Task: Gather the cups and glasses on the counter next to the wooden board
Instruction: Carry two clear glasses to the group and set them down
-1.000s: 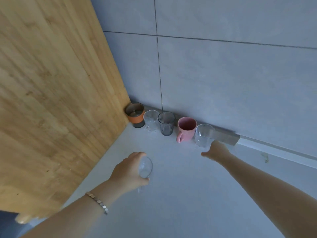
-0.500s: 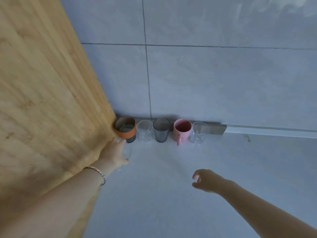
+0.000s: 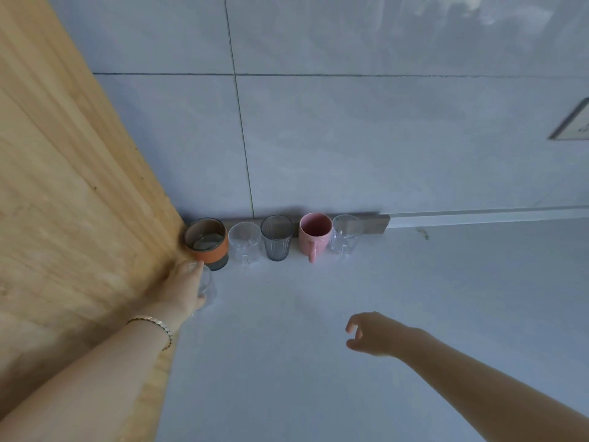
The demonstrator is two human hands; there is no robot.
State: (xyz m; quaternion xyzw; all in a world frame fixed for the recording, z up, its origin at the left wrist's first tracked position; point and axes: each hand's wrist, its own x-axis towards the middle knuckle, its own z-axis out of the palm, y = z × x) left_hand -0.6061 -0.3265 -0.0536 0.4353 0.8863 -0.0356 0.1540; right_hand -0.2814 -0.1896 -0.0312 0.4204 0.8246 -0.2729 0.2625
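Along the back wall stands a row: an orange-banded cup (image 3: 208,244) against the wooden board (image 3: 73,199), a clear glass (image 3: 244,242), a grey ribbed glass (image 3: 276,237), a pink mug (image 3: 315,236) and another clear glass (image 3: 345,234). My left hand (image 3: 181,290) grips a small clear glass (image 3: 207,287) resting on the counter just in front of the orange-banded cup, beside the board. My right hand (image 3: 371,334) hovers over the counter, fingers loosely apart, holding nothing.
The grey counter (image 3: 318,378) stretches forward and to the right. A tiled wall (image 3: 350,138) rises behind the row, with a dark strip (image 3: 376,223) at its base. A framed plate (image 3: 573,122) sits on the wall at far right.
My left hand carried the small clear glass from mid-counter up to the board, in front of the orange-banded cup. My right hand drew back from the rightmost clear glass toward me.
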